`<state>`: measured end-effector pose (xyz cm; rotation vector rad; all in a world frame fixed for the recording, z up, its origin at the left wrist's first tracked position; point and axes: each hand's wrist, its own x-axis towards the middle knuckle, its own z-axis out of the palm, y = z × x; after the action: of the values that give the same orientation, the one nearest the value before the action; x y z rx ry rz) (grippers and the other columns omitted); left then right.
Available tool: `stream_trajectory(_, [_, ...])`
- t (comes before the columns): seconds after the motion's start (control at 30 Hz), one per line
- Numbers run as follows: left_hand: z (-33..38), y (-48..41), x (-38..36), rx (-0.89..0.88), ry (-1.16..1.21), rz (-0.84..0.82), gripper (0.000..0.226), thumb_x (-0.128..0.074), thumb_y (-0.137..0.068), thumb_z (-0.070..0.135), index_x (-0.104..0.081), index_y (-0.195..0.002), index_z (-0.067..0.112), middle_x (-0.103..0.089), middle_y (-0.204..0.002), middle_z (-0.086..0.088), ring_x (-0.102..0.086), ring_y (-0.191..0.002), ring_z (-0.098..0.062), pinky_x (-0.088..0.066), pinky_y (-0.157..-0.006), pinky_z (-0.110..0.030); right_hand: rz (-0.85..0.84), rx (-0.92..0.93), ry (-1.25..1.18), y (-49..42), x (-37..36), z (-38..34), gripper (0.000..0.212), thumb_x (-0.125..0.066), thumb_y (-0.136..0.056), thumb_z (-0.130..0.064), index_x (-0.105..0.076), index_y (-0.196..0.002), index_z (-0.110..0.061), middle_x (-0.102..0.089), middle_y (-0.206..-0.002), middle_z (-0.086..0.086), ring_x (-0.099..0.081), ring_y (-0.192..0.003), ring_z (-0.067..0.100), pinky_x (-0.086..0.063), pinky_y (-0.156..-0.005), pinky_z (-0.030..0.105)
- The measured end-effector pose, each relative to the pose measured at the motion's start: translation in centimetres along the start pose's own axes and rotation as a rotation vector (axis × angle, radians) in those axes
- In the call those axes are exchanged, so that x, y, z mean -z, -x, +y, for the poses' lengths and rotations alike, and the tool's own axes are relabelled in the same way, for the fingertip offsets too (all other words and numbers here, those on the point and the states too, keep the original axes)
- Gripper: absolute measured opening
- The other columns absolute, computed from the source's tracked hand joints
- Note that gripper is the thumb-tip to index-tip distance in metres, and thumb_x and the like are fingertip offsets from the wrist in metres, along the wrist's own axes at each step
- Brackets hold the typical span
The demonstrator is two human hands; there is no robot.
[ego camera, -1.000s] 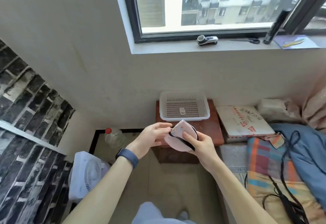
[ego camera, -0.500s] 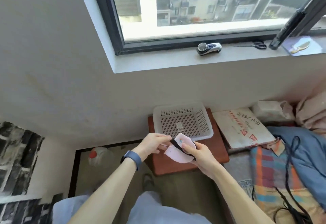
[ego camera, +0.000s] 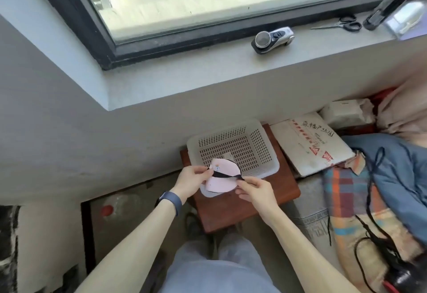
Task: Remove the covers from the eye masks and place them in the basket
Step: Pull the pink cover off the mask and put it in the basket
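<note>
A pink eye mask [ego camera: 220,178] with a black strap hangs in front of me, just above the near rim of a white perforated basket [ego camera: 263,147]. My left hand [ego camera: 193,180] pinches the mask's left end where the strap joins. My right hand [ego camera: 255,191] pinches the strap at the mask's right side, so the strap is stretched taut across the pink face. A clear film edge shows below the mask. The basket holds only a small label on its floor and stands on a reddish-brown stool [ego camera: 242,207].
A white printed parcel [ego camera: 310,145] lies right of the basket. Plaid and blue bedding [ego camera: 360,191] with black cords fills the right side. A shaver [ego camera: 272,39] and scissors [ego camera: 344,24] rest on the window sill. A red-capped bottle [ego camera: 107,209] stands on the floor at left.
The view has tilted down and moved closer. My hands have spread apart, and the black strap is now pulled straight across the mask, which sits nearer the basket's front rim.
</note>
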<state>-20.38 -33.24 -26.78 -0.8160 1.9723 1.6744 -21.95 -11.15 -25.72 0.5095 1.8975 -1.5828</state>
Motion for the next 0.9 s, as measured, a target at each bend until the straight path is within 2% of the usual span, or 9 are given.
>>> stream_trajectory(0.1, [-0.4, -1.6, -0.5, 0.041, -0.029, 0.073, 0.031, -0.068, -0.089, 0.038, -0.075, -0.107, 0.014, -0.075, -0.097, 0.000, -0.068, -0.092, -0.019, -0.053, -0.085, -0.034, -0.004, -0.020, 0.030, -3.0, -0.4, -0.3, 0.018, -0.076, -0.085, -0.025, -0.075, -0.100, -0.015, -0.080, -0.080, 0.006, -0.077, -0.080, 0.017, -0.060, -0.069, 0.023])
stream_trajectory(0.23, [-1.2, -3.5, -1.3, 0.010, -0.231, 0.208, 0.034, -0.062, -0.090, 0.034, -0.063, -0.122, 0.025, -0.064, -0.123, -0.001, -0.058, -0.116, -0.021, -0.044, -0.086, -0.025, 0.008, -0.017, 0.208, -8.5, -0.7, -0.3, 0.012, -0.070, -0.086, -0.016, -0.072, -0.091, -0.026, -0.078, -0.069, -0.003, -0.075, -0.070, 0.008, -0.058, -0.064, 0.020])
stream_trajectory(0.3, [-2.0, -4.3, -1.3, -0.050, -0.452, 0.317, 0.053, -0.057, -0.090, 0.031, -0.046, -0.142, 0.025, -0.044, -0.150, -0.006, -0.041, -0.136, -0.027, -0.038, -0.104, -0.032, -0.004, 0.015, 0.344, -11.4, -0.9, -0.2, 0.014, -0.067, -0.087, -0.017, -0.076, -0.098, -0.018, -0.078, -0.073, -0.004, -0.075, -0.073, 0.011, -0.059, -0.070, 0.028])
stream_trajectory(0.37, [-2.9, -5.2, -1.4, -0.108, -0.649, 0.344, 0.071, -0.052, -0.092, 0.033, -0.022, -0.155, 0.021, -0.016, -0.165, -0.004, -0.017, -0.150, -0.025, -0.020, -0.119, -0.040, -0.027, 0.042, 0.458, -14.0, -1.2, -0.2, 0.019, -0.065, -0.090, -0.021, -0.076, -0.104, -0.017, -0.078, -0.083, -0.002, -0.073, -0.082, 0.017, -0.056, -0.076, 0.033])
stream_trajectory(0.47, [-4.8, -6.4, -1.5, -0.124, -0.909, 0.261, 0.079, -0.040, -0.097, 0.038, 0.008, -0.156, 0.018, 0.015, -0.164, 0.001, 0.010, -0.152, -0.019, -0.002, -0.121, -0.047, -0.109, 0.051, 0.525, -17.5, -2.2, 0.3, 0.017, -0.064, -0.093, -0.021, -0.075, -0.106, -0.018, -0.073, -0.081, -0.002, -0.066, -0.075, 0.017, -0.046, -0.067, 0.028])
stream_trajectory(0.57, [-6.4, -7.0, -1.8, -0.089, -0.954, 0.193, 0.076, -0.034, -0.100, 0.036, 0.023, -0.148, 0.022, 0.021, -0.162, 0.003, 0.013, -0.152, -0.017, 0.001, -0.121, -0.048, -0.167, 0.056, 0.587, -20.2, -3.6, 0.9, 0.013, -0.063, -0.094, -0.022, -0.074, -0.099, -0.021, -0.070, -0.070, -0.007, -0.062, -0.063, 0.009, -0.044, -0.065, 0.027])
stream_trajectory(0.63, [-6.8, -7.1, -2.1, -0.090, -0.967, 0.208, 0.077, -0.035, -0.099, 0.033, 0.023, -0.148, 0.021, 0.025, -0.158, 0.004, 0.012, -0.152, -0.017, 0.001, -0.121, -0.046, -0.180, 0.076, 0.642, -21.3, -4.7, 1.3, 0.017, -0.061, -0.095, -0.024, -0.076, -0.103, -0.019, -0.073, -0.078, -0.004, -0.065, -0.070, 0.013, -0.046, -0.069, 0.028])
stream_trajectory(0.73, [-6.9, -7.4, -2.2, -0.106, -0.987, 0.243, 0.078, -0.038, -0.098, 0.031, 0.015, -0.153, 0.017, 0.025, -0.158, 0.003, 0.011, -0.152, -0.017, -0.002, -0.121, -0.047, -0.072, 0.185, 0.765, -22.4, -6.1, 2.0, 0.022, -0.061, -0.095, -0.023, -0.077, -0.106, -0.012, -0.078, -0.096, 0.007, -0.071, -0.089, 0.027, -0.042, -0.065, 0.027])
stream_trajectory(0.9, [-6.3, -7.2, -2.3, -0.068, -1.047, 0.222, 0.081, -0.041, -0.097, 0.032, 0.014, -0.154, 0.015, 0.016, -0.165, -0.002, 0.009, -0.153, -0.019, -0.004, -0.121, -0.050, -0.018, 0.189, 0.828, -22.6, -7.0, 2.5, 0.023, -0.060, -0.095, -0.028, -0.062, -0.109, -0.010, -0.074, -0.096, 0.012, -0.067, -0.087, 0.030, -0.035, -0.059, 0.031])
